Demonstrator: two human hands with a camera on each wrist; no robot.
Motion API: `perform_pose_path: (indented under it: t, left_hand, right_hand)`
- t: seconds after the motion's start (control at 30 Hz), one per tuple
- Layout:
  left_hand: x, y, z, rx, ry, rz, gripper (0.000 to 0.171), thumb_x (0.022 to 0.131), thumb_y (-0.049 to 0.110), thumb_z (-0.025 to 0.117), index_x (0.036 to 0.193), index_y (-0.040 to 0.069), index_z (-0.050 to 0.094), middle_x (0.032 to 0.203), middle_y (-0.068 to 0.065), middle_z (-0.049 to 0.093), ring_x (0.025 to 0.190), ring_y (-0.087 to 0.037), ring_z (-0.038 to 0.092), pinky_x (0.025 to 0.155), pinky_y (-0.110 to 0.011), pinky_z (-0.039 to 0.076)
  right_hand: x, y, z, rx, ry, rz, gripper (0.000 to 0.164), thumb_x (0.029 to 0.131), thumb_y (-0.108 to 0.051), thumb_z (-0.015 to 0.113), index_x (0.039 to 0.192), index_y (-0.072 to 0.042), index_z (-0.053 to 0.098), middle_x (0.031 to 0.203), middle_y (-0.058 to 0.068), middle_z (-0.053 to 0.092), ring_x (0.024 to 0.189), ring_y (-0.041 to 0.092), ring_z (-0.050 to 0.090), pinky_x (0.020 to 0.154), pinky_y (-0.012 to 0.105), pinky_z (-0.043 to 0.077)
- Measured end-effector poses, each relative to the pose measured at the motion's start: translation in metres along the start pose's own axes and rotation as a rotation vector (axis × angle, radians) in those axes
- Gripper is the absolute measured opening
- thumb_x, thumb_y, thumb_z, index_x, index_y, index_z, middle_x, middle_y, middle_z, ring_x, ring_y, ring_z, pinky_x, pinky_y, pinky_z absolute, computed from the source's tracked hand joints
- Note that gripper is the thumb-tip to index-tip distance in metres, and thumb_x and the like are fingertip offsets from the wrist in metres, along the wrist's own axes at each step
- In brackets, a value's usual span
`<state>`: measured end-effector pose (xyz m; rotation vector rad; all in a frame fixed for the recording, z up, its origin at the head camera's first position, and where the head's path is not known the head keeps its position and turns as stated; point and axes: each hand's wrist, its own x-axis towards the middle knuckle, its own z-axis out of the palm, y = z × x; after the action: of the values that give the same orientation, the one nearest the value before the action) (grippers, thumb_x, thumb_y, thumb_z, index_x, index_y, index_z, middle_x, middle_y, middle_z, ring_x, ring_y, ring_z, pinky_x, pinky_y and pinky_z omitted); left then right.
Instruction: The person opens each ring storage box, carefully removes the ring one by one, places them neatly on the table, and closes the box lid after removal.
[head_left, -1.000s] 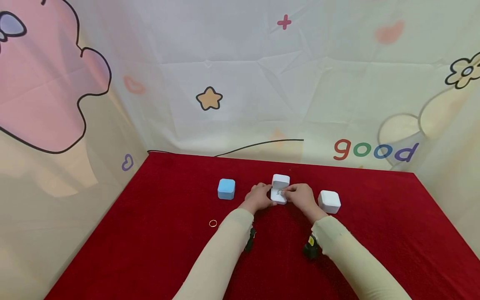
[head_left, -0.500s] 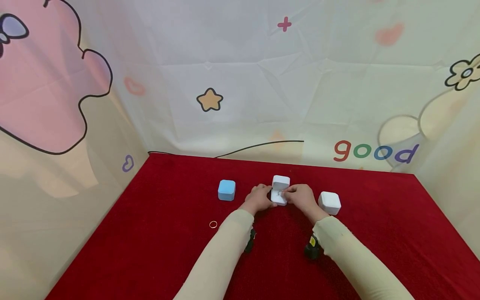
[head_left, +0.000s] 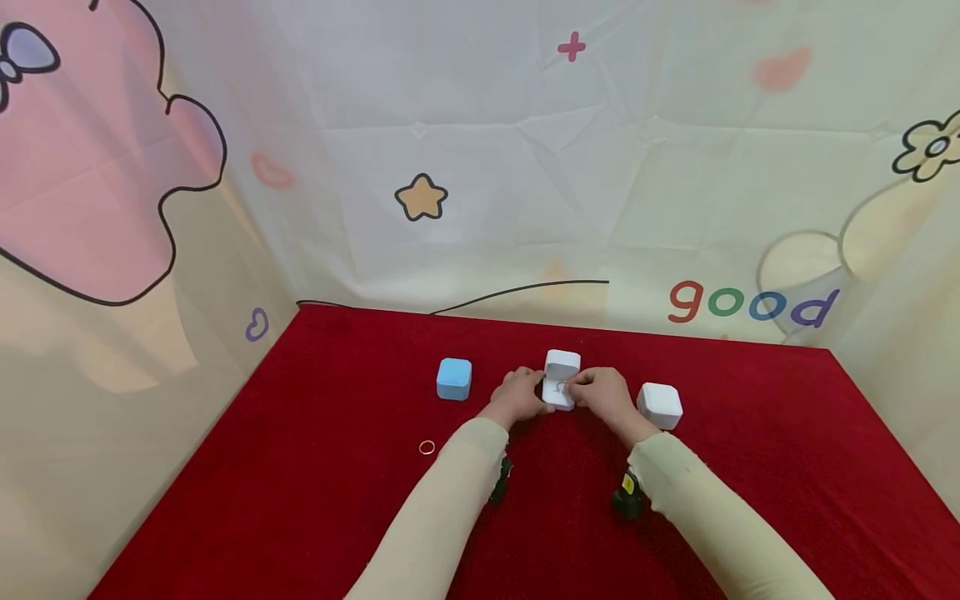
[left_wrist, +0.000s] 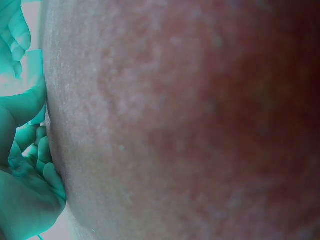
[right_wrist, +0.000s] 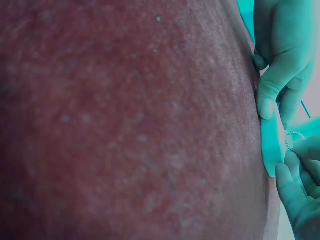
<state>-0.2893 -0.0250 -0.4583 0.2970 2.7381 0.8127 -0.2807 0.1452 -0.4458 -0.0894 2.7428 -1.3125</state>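
Note:
A small white ring box (head_left: 562, 363) stands with its lid up near the back middle of the red cloth. My left hand (head_left: 517, 396) grips the box's base from the left, its thumb at the front corner. From the right, the fingertips of my right hand (head_left: 602, 393) pinch a thin ring (right_wrist: 287, 141) at the box's insert. In the right wrist view the ring has a beaded-looking band and rises above the box wall (right_wrist: 272, 142). My fingers hide its lower part, so how deep it sits cannot be told. The left wrist view shows mostly cloth.
A light blue box (head_left: 453, 379) stands with its lid down to the left. Another white box (head_left: 660, 406), lid also down, is just right of my right hand. A gold-coloured ring (head_left: 427, 447) lies on the red cloth (head_left: 322, 483) near my left forearm. A printed curtain (head_left: 495, 208) hangs behind.
Hardly anything differs. Both hands stay at the white ring box, and the other boxes and the gold-coloured ring keep their places. The head view shifts very slightly.

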Motion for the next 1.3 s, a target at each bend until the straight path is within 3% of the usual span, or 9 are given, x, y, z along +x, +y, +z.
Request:
perform_pose_path:
  t: [0.43, 0.77, 1.3]
  left_hand:
    - [0.002, -0.002, 0.001, -0.035, -0.01, -0.006, 0.069, 0.093, 0.026, 0.074, 0.155, 0.011, 0.045, 0.152, -0.009, 0.049, 0.135, -0.025, 0.045, 0.109, -0.043, 0.047]
    - [0.0, -0.001, 0.0, -0.012, -0.007, -0.001, 0.069, 0.094, 0.026, 0.074, 0.155, 0.012, 0.046, 0.153, -0.008, 0.049, 0.135, -0.024, 0.045, 0.109, -0.043, 0.048]
    - [-0.001, 0.001, -0.001, -0.005, 0.001, -0.005, 0.068, 0.092, 0.026, 0.076, 0.153, 0.011, 0.048, 0.15, -0.009, 0.051, 0.134, -0.024, 0.047, 0.108, -0.043, 0.048]
  right_hand:
    - [-0.005, -0.002, -0.005, 0.029, -0.004, 0.0, 0.025, 0.094, -0.01, 0.067, 0.107, 0.01, 0.074, 0.101, 0.024, 0.074, 0.073, 0.013, 0.071, 0.075, 0.03, 0.062]
    - [-0.011, -0.005, -0.007, 0.014, -0.014, 0.018, 0.023, 0.094, -0.011, 0.068, 0.108, 0.006, 0.075, 0.097, 0.02, 0.076, 0.073, 0.012, 0.069, 0.067, 0.021, 0.05]
    - [-0.022, -0.007, -0.007, 0.101, -0.052, 0.079, 0.027, 0.096, -0.01, 0.07, 0.113, 0.01, 0.072, 0.102, 0.023, 0.074, 0.072, 0.007, 0.069, 0.072, 0.024, 0.061]
